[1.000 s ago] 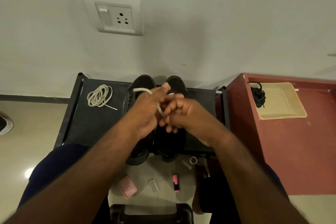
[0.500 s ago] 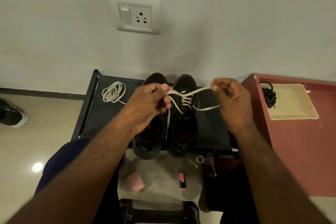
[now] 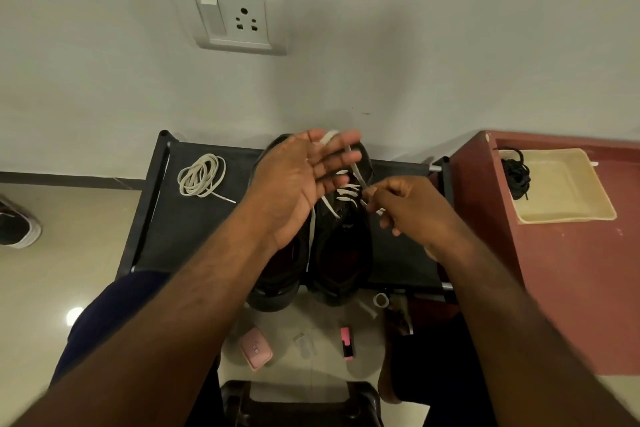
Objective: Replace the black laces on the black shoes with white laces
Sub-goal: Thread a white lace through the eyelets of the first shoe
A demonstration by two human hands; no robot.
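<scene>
Black rack (image 3: 194,225): left hand (image 3: 298,177) splayed, right hand (image 3: 408,208) pinching white lace (image 3: 355,170); spare lace coil (image 3: 201,175) nearby.

1 person, 2 forearms bare to the frame edge, left forearm (image 3: 194,305) with fine dark hair, right forearm (image 3: 491,288) in shadow, left hand (image 3: 294,184) and right hand (image 3: 412,211) bare, navy-blue trouser leg (image 3: 104,315) at left knee, darker cloth (image 3: 433,374) over right leg, shade unclear

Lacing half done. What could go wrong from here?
1. The lace only lies across the open left hand's straight fingers. It may slip off and slacken while the right hand pinches it.
2. The shoes' heels overhang the rack's front edge. A hard pull might tip one off.
</scene>
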